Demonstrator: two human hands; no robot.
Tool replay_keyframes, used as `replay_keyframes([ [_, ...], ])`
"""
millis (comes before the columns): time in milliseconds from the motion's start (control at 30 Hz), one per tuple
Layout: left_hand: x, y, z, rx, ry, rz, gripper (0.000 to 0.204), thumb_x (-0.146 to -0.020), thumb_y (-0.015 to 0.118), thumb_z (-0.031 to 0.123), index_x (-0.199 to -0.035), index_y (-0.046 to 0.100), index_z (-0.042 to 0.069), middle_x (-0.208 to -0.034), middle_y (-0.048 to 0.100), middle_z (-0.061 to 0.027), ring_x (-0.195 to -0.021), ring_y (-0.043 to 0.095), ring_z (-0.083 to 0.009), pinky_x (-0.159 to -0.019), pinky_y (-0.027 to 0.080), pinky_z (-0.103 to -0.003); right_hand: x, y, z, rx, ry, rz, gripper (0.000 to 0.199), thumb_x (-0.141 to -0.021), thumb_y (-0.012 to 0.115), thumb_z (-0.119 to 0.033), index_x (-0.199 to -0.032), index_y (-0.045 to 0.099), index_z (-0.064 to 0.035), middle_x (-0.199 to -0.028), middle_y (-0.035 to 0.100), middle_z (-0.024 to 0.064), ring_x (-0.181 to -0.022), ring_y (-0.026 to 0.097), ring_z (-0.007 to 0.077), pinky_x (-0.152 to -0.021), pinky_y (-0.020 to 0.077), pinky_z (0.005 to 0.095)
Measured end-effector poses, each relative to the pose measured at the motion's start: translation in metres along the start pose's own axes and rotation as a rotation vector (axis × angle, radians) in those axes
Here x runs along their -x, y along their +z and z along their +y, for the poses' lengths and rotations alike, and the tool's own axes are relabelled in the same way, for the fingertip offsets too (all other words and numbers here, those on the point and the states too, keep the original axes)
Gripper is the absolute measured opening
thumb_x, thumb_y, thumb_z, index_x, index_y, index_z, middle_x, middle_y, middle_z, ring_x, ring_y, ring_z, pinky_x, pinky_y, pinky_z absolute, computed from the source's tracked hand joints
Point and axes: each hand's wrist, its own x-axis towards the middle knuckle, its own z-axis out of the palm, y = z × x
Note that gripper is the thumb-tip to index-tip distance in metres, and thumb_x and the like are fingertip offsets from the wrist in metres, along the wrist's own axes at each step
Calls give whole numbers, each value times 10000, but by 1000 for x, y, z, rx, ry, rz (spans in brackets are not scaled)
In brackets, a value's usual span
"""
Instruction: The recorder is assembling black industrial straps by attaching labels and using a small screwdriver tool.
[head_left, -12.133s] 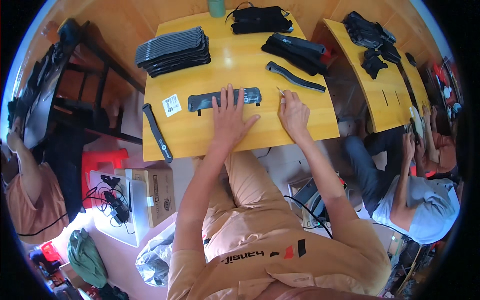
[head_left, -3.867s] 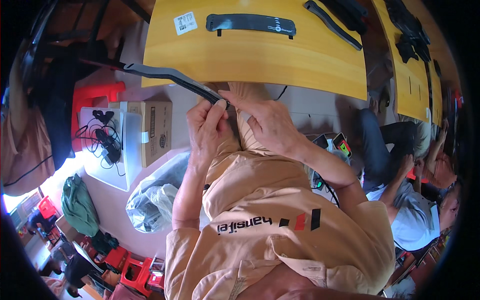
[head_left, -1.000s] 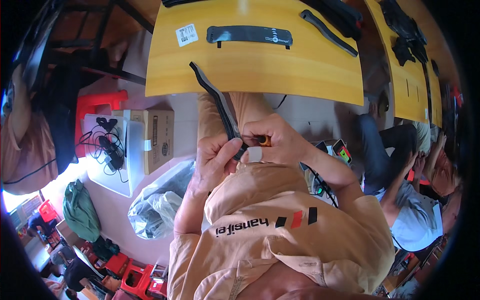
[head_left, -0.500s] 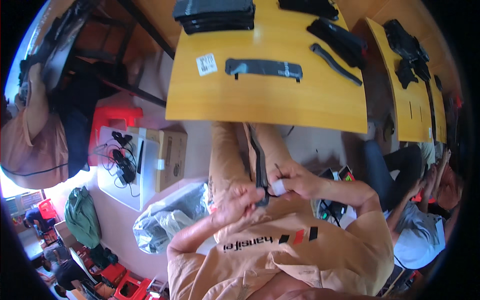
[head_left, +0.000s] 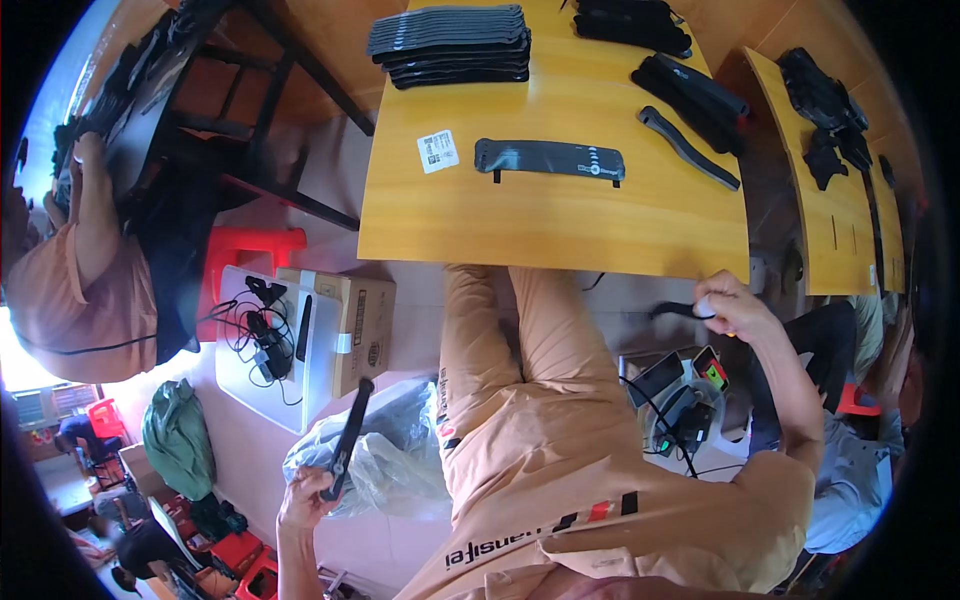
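Note:
Out to the left, my left hand (head_left: 303, 500) is closed round the lower end of a black strap (head_left: 352, 440) that sticks up from my fingers. My right hand (head_left: 738, 308) is raised beyond my right knee, near the table's front corner. A short dark strip (head_left: 676, 310), blurred, juts leftward from its closed fingers. Something white shows at those fingertips; I cannot tell what. On the table lies a flat dark printed strap (head_left: 550, 160) with two small black tabs along its near edge. Left of it is a white printed label (head_left: 437, 151).
The yellow table (head_left: 560, 235) carries a strap stack (head_left: 450, 48), more straps (head_left: 690, 102) and a curved strap (head_left: 690, 150). Left stand a white bin lid (head_left: 255, 380) with cables and a cardboard box (head_left: 370, 315). Plastic bag (head_left: 395, 465) lies beside my leg; co-workers sit both sides.
My hands were together over my lap, on a dark strap. Now they are far apart: the left has swung left with a black strap, the right forward and right with a short strip.

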Motion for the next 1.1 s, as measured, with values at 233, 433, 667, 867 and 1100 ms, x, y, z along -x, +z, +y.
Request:
replay_keyframes([
  [233,-90,91,68,-420,452,-61,342,-868,483,290,-643,514,34,-569,498,-36,-508,453,-103,-498,343,-219,-2,58,-13,1062,-459,-226,170,-648,542,-139,-585,467,0,-505,482,136,-494,468,348,-485,392,385],
  [433,-195,146,101,-285,558,-53,338,-872,500,327,-661,520,63,-518,480,-1,-447,445,-65,-428,339,-193,23,88,-29,1401,-483,-92,127,-661,551,-131,-719,523,-22,-661,571,151,-652,572,357,-589,451,439],
  [667,-236,150,96,-335,297,240,418,-842,544,382,-569,532,66,-431,493,-29,-309,430,-80,-295,292,-186,25,82,-25,1291,-561,36,166,-712,591,-95,-815,474,-37,-717,586,140,-670,575,357,-573,460,405],
  [867,-241,150,95,-275,331,144,418,-843,540,384,-575,536,63,-439,495,-31,-317,430,-78,-308,300,-185,16,78,-26,1037,-699,93,133,-650,601,-21,-776,557,-35,-719,569,126,-629,571,310,-555,462,364],
  [1100,-235,169,105,-322,535,-29,406,-853,532,362,-583,538,59,-463,487,-20,-354,427,-65,-343,322,-173,14,79,-16,889,-688,140,123,-637,609,6,-755,577,-8,-706,568,120,-604,575,278,-533,457,324],
])
